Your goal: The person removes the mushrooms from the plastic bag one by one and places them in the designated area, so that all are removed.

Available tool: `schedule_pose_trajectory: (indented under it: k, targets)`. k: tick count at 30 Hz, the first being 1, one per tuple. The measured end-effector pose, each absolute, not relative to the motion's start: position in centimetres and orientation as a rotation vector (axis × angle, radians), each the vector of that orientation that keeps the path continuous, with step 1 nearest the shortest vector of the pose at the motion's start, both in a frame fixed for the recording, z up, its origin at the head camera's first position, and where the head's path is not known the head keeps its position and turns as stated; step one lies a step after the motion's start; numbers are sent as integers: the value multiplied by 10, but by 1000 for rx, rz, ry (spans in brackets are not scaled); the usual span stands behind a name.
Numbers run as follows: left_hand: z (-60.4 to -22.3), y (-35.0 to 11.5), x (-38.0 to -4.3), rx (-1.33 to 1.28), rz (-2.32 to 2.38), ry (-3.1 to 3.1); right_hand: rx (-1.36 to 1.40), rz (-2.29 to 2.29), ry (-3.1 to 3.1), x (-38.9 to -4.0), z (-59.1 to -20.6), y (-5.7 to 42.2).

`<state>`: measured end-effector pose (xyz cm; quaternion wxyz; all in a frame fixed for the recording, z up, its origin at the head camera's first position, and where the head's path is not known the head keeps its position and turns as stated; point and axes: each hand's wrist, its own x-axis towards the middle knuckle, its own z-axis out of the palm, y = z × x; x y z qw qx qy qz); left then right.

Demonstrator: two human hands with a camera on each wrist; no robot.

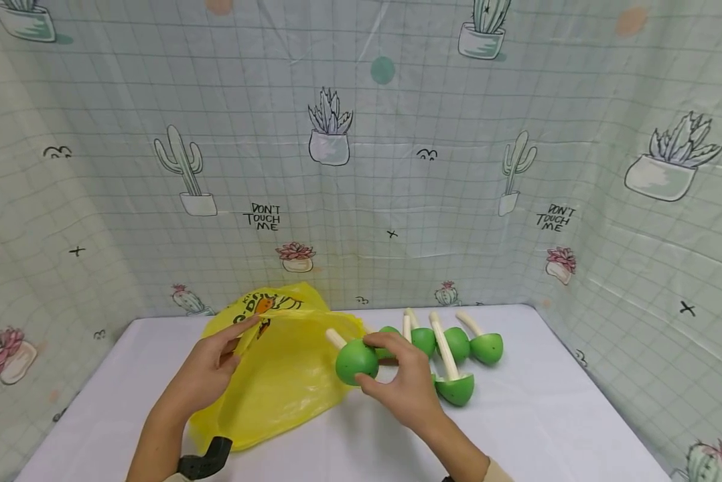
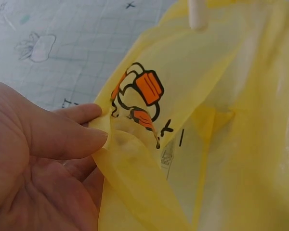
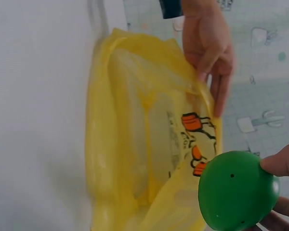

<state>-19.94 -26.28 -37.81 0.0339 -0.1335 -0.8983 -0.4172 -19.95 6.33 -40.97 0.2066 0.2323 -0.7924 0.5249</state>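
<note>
My left hand (image 1: 207, 368) pinches the rim of a yellow plastic bag (image 1: 289, 395) between thumb and fingers, and the mouth gapes toward the right. Printed orange and black figures show on the bag's far side. In my right hand (image 1: 406, 381) is a green mushroom-shaped piece (image 1: 356, 361), gripped by its round cap between thumb and fingers. Its cream stem (image 1: 335, 338) points up and left, overlapping the bag's opening in the head view. Small dark holes dot the cap (image 3: 238, 190) in the right wrist view. The left wrist view shows a pale stem end (image 2: 198, 15) over the bag.
More green mushroom-shaped pieces (image 1: 455, 389) with cream stems lie in a cluster right of the bag, some partly behind my right hand. The white table (image 1: 548, 415) meets a cactus-print cloth backdrop (image 1: 367, 214) at the back and both sides.
</note>
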Motion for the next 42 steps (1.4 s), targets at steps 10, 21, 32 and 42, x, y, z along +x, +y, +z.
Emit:
schedule_pose_trajectory:
  k: [10,21,32,42]
  targets:
    - [-379,-264,-199,-391,-1254,-2774,643,1411,-2144,-192,-401,105]
    - [-380,-261,-199,-403,-1314,-2753,550,1255,-2155,-196,-393,160]
    - [-380,-261,-201,-409,-1353,-2753,392,1154,-2152,-201,-407,211]
    - [-379,-259,-200,-367,-1368,-2770,280,1077,-2167,-204,-428,240]
